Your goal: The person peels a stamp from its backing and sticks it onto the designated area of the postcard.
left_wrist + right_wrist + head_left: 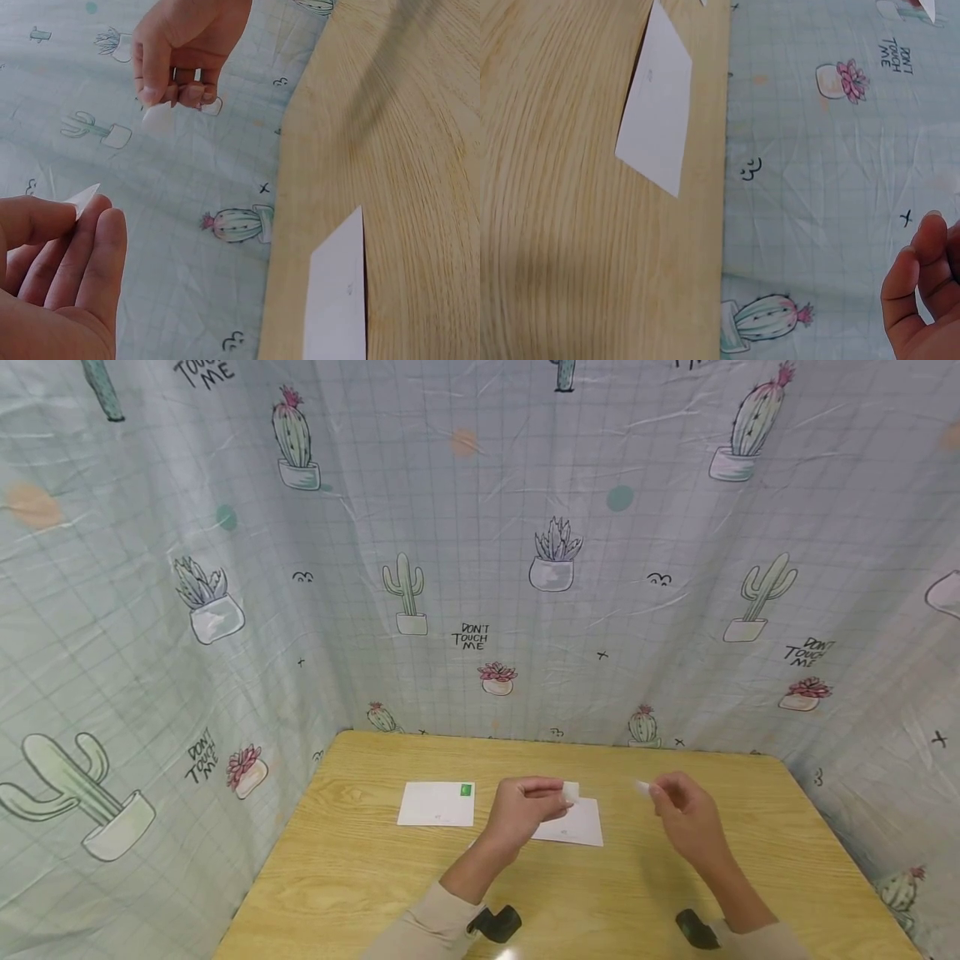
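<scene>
Above the table, my left hand point(517, 814) pinches a small white piece of paper point(572, 792) between thumb and fingers. Off to the right, my right hand point(692, 823) is raised and holds another small white piece point(642, 787) at its thumb and fingertips; in the left wrist view this piece point(158, 118) looks thin and slightly curved. The two hands are apart. Under the left hand lies a white envelope point(577, 825), partly covered by that hand in the head view. A second white envelope point(431, 806), with a green stamp point(466, 790) in its top right corner, lies to the left.
The wooden table point(360, 877) ends at the back against a hanging curtain point(450, 527) printed with cacti, which also closes in both sides. Dark straps point(497, 924) with cameras sit on both wrists.
</scene>
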`<state>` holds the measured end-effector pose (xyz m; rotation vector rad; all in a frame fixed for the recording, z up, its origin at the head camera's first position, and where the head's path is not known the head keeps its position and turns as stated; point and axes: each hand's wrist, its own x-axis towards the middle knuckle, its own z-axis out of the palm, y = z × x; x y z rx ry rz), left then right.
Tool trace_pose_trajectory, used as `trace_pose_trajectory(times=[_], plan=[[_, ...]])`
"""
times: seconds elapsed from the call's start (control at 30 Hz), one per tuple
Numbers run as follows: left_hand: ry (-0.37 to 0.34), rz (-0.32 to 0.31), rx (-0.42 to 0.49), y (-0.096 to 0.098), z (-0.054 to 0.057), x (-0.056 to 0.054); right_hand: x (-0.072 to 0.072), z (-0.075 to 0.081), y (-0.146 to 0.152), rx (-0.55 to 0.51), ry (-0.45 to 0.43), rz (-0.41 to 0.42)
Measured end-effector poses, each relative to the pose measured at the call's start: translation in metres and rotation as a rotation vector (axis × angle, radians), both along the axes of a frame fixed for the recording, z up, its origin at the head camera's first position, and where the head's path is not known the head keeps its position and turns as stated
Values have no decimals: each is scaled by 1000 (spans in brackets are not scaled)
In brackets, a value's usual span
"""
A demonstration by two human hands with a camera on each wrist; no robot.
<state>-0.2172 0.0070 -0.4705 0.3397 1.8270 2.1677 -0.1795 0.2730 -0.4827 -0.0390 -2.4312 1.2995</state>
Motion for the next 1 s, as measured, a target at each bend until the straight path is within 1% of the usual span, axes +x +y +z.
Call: trace_pose_trajectory(times=[0.2, 0.43, 0.73, 1.0], plan=[[6, 9, -9, -1, -1, -2, 6, -2, 8, 17, -4, -30], [-1, 18, -2, -2, 4, -1, 13, -2, 16, 14, -43, -50], [2, 13, -2, -1, 6, -3, 18, -3, 21, 16, -56, -37], [8, 7, -14, -2, 5, -4, 22, -3, 22, 18, -40, -6]])
